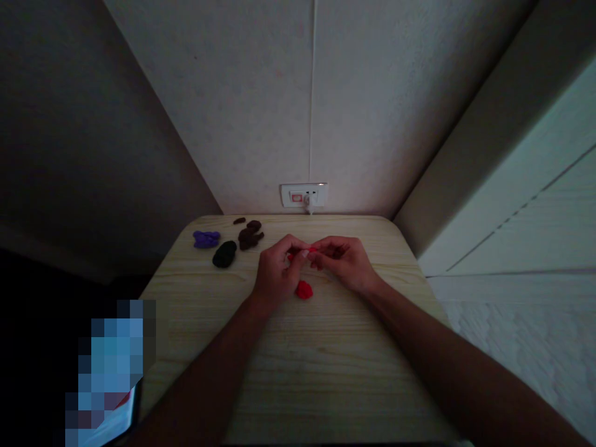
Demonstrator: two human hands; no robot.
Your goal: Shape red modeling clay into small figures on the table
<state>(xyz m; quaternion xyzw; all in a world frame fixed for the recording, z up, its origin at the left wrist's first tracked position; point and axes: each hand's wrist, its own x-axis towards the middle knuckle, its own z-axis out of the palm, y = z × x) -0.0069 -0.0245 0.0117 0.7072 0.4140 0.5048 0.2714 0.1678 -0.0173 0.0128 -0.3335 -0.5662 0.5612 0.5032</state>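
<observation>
Left hand [279, 272], right hand [345, 263] — fingertips together, pinching soft red modelling clay [313, 249]; pliable, light — hold gently. Red clay lump [303, 290] just below left hand.

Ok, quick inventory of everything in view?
red clay lump: 1, red, on the tabletop just below the hands
red clay bits: count unclear, red, pinched between the fingertips of both hands
purple clay piece: 1, purple, far left of the tabletop
dark clay lump: 1, near-black, right of and nearer than the purple piece
brown clay pieces: about three, dark brown, near the far table edge
wall socket: 1, white, on the wall above the far table edge, plug inserted
tabletop: 1, pale wood grain, under all the clay
pixelated patch: 1, blurred, lower left, cannot tell what it is
left hand: 1, bare, centre
right hand: 1, bare, centre-right
</observation>
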